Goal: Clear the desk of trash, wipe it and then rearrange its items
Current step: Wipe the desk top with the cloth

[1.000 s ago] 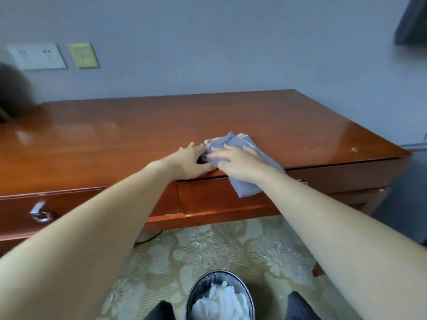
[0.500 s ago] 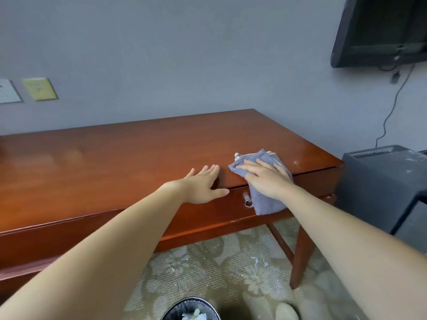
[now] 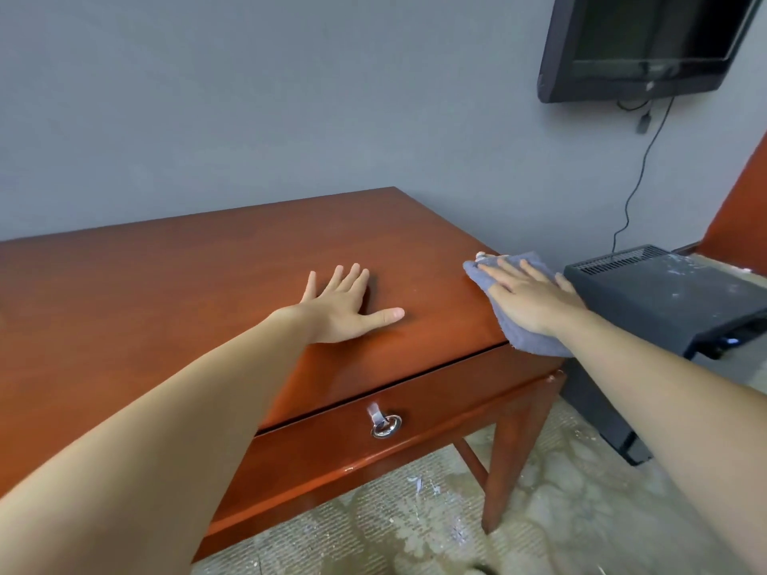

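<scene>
The right grip [image 3: 527,302] lies flat with straight fingers, pressing on a blue-grey cloth [image 3: 525,344] and curled around nothing. The cloth sits at the front right corner of the tabletop [image 3: 186,284], its near edge hanging over the side. The left grip [image 3: 344,305] rests palm down on the bare wood, fingers spread, holding nothing. Below, a drawer carries a metal ring pull [image 3: 386,425]. A black box [image 3: 672,296] stands just beside the corner.
</scene>
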Demonstrator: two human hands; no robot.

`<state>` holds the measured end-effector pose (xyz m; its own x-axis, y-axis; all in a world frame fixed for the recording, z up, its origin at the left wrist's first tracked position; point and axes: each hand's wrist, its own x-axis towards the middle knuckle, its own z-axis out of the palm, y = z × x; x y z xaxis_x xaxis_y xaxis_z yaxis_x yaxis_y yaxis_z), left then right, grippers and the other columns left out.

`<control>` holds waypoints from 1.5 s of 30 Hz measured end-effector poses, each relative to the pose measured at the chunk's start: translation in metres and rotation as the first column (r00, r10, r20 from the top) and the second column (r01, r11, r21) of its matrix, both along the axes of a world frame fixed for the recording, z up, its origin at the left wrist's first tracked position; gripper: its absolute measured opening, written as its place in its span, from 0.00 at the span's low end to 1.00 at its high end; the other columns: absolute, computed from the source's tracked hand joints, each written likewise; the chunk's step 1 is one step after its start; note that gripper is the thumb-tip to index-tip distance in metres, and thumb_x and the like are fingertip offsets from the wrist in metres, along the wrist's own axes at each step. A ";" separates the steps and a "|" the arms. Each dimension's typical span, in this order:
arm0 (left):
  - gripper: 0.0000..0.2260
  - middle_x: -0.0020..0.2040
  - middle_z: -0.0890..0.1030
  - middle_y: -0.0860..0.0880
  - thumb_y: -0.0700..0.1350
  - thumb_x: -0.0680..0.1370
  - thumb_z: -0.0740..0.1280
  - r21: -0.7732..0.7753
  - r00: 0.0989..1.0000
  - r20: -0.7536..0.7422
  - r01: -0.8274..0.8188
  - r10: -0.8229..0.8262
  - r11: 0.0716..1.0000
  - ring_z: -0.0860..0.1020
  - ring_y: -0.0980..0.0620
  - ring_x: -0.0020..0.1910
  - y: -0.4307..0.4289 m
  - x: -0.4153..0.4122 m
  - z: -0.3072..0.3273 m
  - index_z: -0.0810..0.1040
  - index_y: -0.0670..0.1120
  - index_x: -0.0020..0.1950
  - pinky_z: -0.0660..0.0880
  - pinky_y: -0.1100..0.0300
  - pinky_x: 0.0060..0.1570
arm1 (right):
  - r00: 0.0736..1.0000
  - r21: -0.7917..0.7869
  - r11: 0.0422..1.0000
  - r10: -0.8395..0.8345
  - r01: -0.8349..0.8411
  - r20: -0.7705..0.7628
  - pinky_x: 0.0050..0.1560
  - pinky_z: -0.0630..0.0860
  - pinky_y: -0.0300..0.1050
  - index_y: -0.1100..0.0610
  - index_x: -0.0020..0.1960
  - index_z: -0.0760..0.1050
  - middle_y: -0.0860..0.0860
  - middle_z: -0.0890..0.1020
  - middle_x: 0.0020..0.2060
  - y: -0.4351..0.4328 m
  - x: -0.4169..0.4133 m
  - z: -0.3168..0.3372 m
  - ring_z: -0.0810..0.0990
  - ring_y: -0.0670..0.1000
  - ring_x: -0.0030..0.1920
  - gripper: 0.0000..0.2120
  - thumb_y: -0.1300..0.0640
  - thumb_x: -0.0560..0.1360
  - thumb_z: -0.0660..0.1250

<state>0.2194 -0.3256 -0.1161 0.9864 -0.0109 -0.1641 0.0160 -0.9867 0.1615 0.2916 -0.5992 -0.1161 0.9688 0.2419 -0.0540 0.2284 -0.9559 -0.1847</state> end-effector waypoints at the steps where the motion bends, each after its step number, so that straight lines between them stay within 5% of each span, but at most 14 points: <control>1: 0.52 0.80 0.40 0.53 0.80 0.65 0.43 0.016 1.000 0.019 -0.003 0.003 1.000 0.37 0.52 0.79 0.003 0.003 -0.004 0.40 0.51 0.81 0.35 0.43 0.76 | 1.000 -0.004 1.000 -0.022 0.022 -0.010 0.76 0.41 0.61 0.32 0.77 0.45 0.35 0.44 0.77 0.000 0.007 0.000 0.42 0.45 0.79 0.24 0.44 0.82 0.39; 8: 0.50 0.81 0.44 0.52 0.79 0.67 0.43 0.034 0.995 0.101 0.002 -0.005 0.999 0.43 0.51 0.80 0.005 0.007 -0.013 0.43 0.51 0.81 0.41 0.44 0.77 | 0.915 -0.004 0.915 -0.403 0.403 -0.004 0.73 0.47 0.67 0.47 0.79 0.53 0.49 0.54 0.78 0.064 0.036 0.002 0.51 0.56 0.77 0.27 0.45 0.80 0.42; 13: 0.44 0.81 0.46 0.49 0.74 0.75 0.51 -0.041 0.994 0.107 0.028 -0.023 0.999 0.44 0.50 0.80 0.006 0.002 -0.007 0.45 0.48 0.81 0.42 0.46 0.77 | 1.000 0.021 1.000 0.001 -0.002 0.017 0.74 0.44 0.64 0.44 0.78 0.53 0.45 0.49 0.79 0.117 0.001 -0.004 0.48 0.51 0.79 0.25 0.50 0.81 0.42; 16: 0.44 0.81 0.44 0.48 0.72 0.75 0.52 -0.087 0.996 0.076 0.056 -0.049 0.995 0.41 0.51 0.79 0.007 -0.003 0.001 0.44 0.46 0.81 0.40 0.48 0.77 | 0.957 0.227 0.937 0.285 -0.267 -0.053 0.77 0.48 0.56 0.43 0.76 0.61 0.42 0.59 0.77 0.099 -0.021 0.001 0.54 0.47 0.78 0.22 0.45 0.83 0.45; 19: 0.49 0.81 0.42 0.50 0.78 0.70 0.47 0.036 0.997 0.066 0.034 -0.036 0.999 0.38 0.51 0.79 0.015 -0.004 0.002 0.44 0.48 0.81 0.34 0.42 0.75 | 0.914 0.342 0.866 0.403 -0.364 -0.050 0.78 0.47 0.49 0.36 0.72 0.66 0.33 0.61 0.74 0.066 -0.023 0.004 0.55 0.38 0.76 0.20 0.45 0.82 0.50; 23: 0.53 0.81 0.41 0.53 0.80 0.64 0.42 0.138 0.997 0.067 -0.049 0.040 0.989 0.35 0.51 0.78 0.040 0.008 0.002 0.43 0.50 0.81 0.30 0.36 0.71 | 0.988 -0.029 0.988 0.152 -0.151 0.017 0.77 0.43 0.58 0.32 0.76 0.50 0.40 0.49 0.79 0.055 0.015 0.001 0.43 0.48 0.79 0.24 0.45 0.82 0.41; 28: 0.52 0.81 0.41 0.54 0.80 0.64 0.41 0.135 0.994 0.066 -0.095 0.087 0.986 0.37 0.52 0.79 0.063 0.032 -0.007 0.44 0.51 0.81 0.33 0.35 0.72 | 0.985 0.001 0.985 -0.175 0.175 0.003 0.73 0.44 0.68 0.35 0.77 0.49 0.44 0.47 0.80 0.067 0.066 -0.002 0.42 0.55 0.79 0.25 0.40 0.80 0.39; 32: 0.48 0.81 0.44 0.52 0.80 0.67 0.43 0.122 0.994 0.065 -0.095 0.088 0.988 0.42 0.52 0.80 0.070 0.043 -0.014 0.45 0.55 0.81 0.41 0.36 0.75 | 0.961 -0.014 0.961 -0.275 0.275 -0.004 0.70 0.45 0.73 0.41 0.77 0.53 0.46 0.51 0.79 0.098 0.092 0.000 0.45 0.58 0.78 0.28 0.44 0.78 0.41; 35: 0.46 0.81 0.44 0.52 0.79 0.69 0.45 0.114 0.993 0.079 -0.098 0.089 0.989 0.42 0.52 0.80 0.068 0.042 -0.014 0.45 0.55 0.81 0.41 0.37 0.75 | 0.992 -0.004 0.992 -0.129 0.129 0.004 0.70 0.53 0.67 0.47 0.62 0.69 0.48 0.65 0.71 0.124 0.092 0.005 0.57 0.57 0.74 0.24 0.48 0.73 0.42; 38: 0.45 0.81 0.44 0.52 0.78 0.71 0.46 0.108 0.993 0.075 -0.103 0.095 0.989 0.42 0.52 0.80 0.067 0.041 -0.013 0.46 0.54 0.81 0.41 0.37 0.75 | 0.998 0.040 0.998 0.051 -0.052 0.035 0.59 0.61 0.50 0.50 0.44 0.67 0.42 0.74 0.55 0.155 0.080 0.002 0.69 0.47 0.60 0.12 0.52 0.70 0.45; 41: 0.44 0.81 0.45 0.50 0.76 0.73 0.47 0.100 0.993 0.073 -0.099 0.092 0.990 0.43 0.51 0.80 0.065 0.037 -0.010 0.47 0.51 0.81 0.41 0.39 0.75 | 0.982 0.144 0.974 0.182 -0.174 -0.042 0.56 0.58 0.49 0.45 0.42 0.67 0.35 0.72 0.47 0.179 0.050 0.007 0.66 0.45 0.60 0.09 0.52 0.69 0.48; 43: 0.41 0.81 0.49 0.48 0.72 0.76 0.49 0.040 0.996 0.078 -0.056 0.053 0.998 0.45 0.49 0.80 0.064 0.029 -0.004 0.48 0.48 0.81 0.42 0.44 0.77 | 0.952 0.228 0.936 0.293 -0.267 -0.090 0.63 0.57 0.44 0.37 0.50 0.72 0.35 0.73 0.62 0.179 0.028 0.009 0.65 0.48 0.69 0.13 0.44 0.70 0.52; 45: 0.38 0.81 0.50 0.48 0.68 0.79 0.51 -0.067 0.999 0.047 -0.021 0.024 0.998 0.45 0.50 0.80 0.064 0.013 0.005 0.48 0.46 0.81 0.40 0.49 0.77 | 0.946 0.232 0.929 0.313 -0.287 -0.085 0.73 0.48 0.43 0.37 0.71 0.67 0.38 0.61 0.75 0.175 0.004 0.012 0.54 0.46 0.77 0.24 0.35 0.76 0.54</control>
<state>0.2326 -0.2618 -0.1111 0.9931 0.0025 -0.1169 0.0292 -0.9732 0.2279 0.2953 -0.4240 -0.1045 0.8389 0.5386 -0.0783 0.4621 -0.7808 -0.4205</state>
